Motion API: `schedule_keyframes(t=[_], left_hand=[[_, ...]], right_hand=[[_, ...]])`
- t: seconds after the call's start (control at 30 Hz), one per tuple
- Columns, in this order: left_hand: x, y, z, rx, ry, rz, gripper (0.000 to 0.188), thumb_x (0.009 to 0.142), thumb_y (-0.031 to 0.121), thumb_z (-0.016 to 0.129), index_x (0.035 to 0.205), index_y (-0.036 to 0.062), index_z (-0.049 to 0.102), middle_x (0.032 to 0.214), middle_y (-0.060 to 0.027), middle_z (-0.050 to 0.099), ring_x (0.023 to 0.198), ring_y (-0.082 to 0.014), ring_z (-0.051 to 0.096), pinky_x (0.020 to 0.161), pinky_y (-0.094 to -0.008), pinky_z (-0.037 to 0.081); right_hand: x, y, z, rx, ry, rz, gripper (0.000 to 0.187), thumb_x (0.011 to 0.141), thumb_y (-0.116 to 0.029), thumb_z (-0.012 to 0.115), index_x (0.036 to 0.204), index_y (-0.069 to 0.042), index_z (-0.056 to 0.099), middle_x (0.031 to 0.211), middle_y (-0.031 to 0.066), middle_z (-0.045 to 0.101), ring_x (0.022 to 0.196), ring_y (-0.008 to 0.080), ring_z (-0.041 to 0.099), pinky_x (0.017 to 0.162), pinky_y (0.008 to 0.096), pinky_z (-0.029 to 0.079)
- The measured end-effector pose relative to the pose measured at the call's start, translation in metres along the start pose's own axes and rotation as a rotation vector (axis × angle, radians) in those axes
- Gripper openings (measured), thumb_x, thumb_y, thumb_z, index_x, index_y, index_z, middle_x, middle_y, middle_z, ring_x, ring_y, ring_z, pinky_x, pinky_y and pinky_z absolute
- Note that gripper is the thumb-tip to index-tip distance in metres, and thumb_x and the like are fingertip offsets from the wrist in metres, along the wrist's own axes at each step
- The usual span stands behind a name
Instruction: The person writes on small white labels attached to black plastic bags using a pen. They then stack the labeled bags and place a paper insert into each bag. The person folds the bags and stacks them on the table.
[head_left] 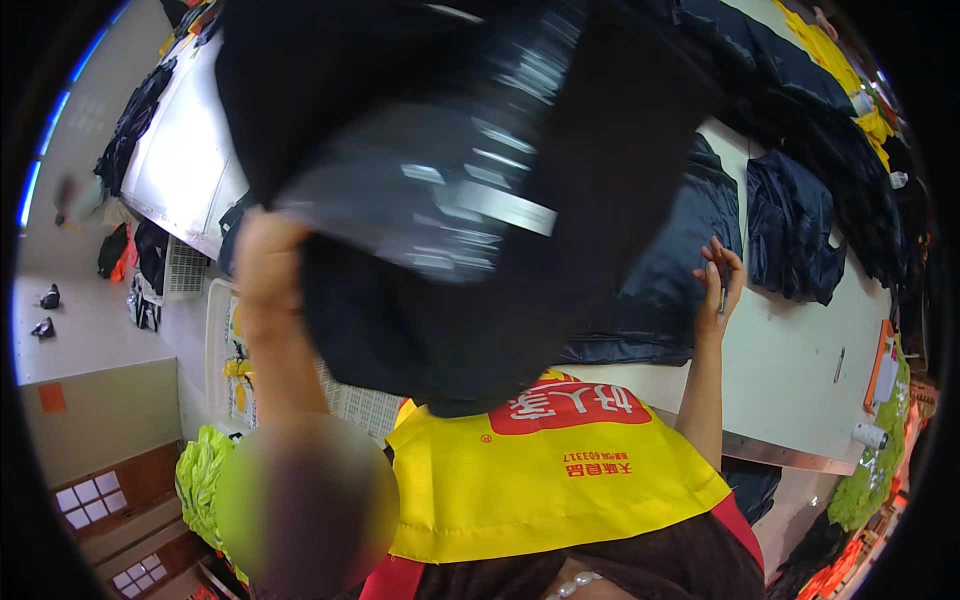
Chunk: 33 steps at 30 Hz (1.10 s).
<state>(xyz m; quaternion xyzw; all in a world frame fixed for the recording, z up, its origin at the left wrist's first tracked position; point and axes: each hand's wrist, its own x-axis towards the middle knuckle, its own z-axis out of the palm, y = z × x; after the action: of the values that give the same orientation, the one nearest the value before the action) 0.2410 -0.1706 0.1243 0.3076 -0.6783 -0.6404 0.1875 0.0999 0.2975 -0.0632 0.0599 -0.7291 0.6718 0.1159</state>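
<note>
My left hand (268, 250) is raised and smeared by motion, its fingers closed on the edge of a black garment (620, 120). The garment hangs in the air over the middle of the view, blurred. A shiny, see-through patch with bright streaks and a white strip (507, 208) shows on it. To the right, my right hand (722, 285) has its fingers curled round a small, thin silvery tool (722, 302) whose kind I cannot make out. Beneath that hand, a dark navy garment (665, 275) lies on the white table (775, 370), partly hidden by the raised one.
Another folded navy garment (795, 225) and a long dark pile (800, 90) lie at the right. A small metal tool (839, 365) rests near the table's right part. White baskets (185, 268) stand at the left. I wear a yellow apron (560, 510).
</note>
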Motion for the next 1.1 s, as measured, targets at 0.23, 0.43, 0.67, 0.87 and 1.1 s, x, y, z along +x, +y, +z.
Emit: schedule_keyframes(t=[0.23,0.43,0.67,0.87,1.1], left_hand=[[0.028,0.002,-0.150,-0.466,0.131,-0.121,0.025,0.075,0.008,0.069,0.099,0.0040,0.063,0.092,-0.0088,0.065,0.080,-0.0230,0.063,0.074,-0.0349,0.052],[0.103,-0.176,-0.287,0.183,0.337,-0.668,0.019,0.071,0.017,0.070,0.085,0.0069,0.062,0.071,-0.0039,0.063,0.052,-0.0181,0.055,0.049,-0.0278,0.042],[0.121,-0.185,-0.302,0.879,0.514,-0.444,0.056,0.069,0.045,0.070,0.095,-0.0041,0.064,0.092,-0.0166,0.067,0.083,-0.0288,0.065,0.072,-0.0388,0.053],[0.090,-0.099,-0.155,1.170,0.963,0.231,0.046,0.078,0.050,0.064,0.092,0.0066,0.070,0.088,-0.0111,0.069,0.076,-0.0266,0.066,0.070,-0.0369,0.051],[0.084,-0.097,0.134,0.522,-0.195,0.561,0.017,0.079,0.015,0.068,0.090,0.0026,0.067,0.083,-0.0100,0.067,0.073,-0.0193,0.064,0.067,-0.0290,0.049]], right_hand=[[-0.019,0.032,0.025,-0.182,-0.122,-0.040,0.031,0.086,-0.007,0.058,0.116,-0.004,0.051,0.124,0.0109,0.055,0.102,0.0172,0.057,0.079,0.0244,0.046],[-0.025,0.027,0.036,-0.464,-0.172,-0.154,0.029,0.083,-0.007,0.062,0.110,-0.001,0.054,0.118,0.0130,0.060,0.097,0.0206,0.060,0.084,0.0273,0.047],[-0.021,0.025,0.036,-0.460,-0.160,-0.179,0.026,0.084,-0.003,0.056,0.109,0.000,0.053,0.117,0.0141,0.060,0.096,0.0217,0.061,0.087,0.0288,0.046],[-0.001,0.000,0.055,-0.334,-0.095,-0.168,0.021,0.091,-0.003,0.048,0.112,0.000,0.053,0.113,0.0130,0.061,0.094,0.0185,0.062,0.085,0.0273,0.047],[0.044,-0.038,0.118,0.009,-0.178,-0.089,0.026,0.091,-0.014,0.054,0.113,-0.002,0.060,0.087,0.0060,0.064,0.071,0.0074,0.054,0.066,0.0199,0.045]])
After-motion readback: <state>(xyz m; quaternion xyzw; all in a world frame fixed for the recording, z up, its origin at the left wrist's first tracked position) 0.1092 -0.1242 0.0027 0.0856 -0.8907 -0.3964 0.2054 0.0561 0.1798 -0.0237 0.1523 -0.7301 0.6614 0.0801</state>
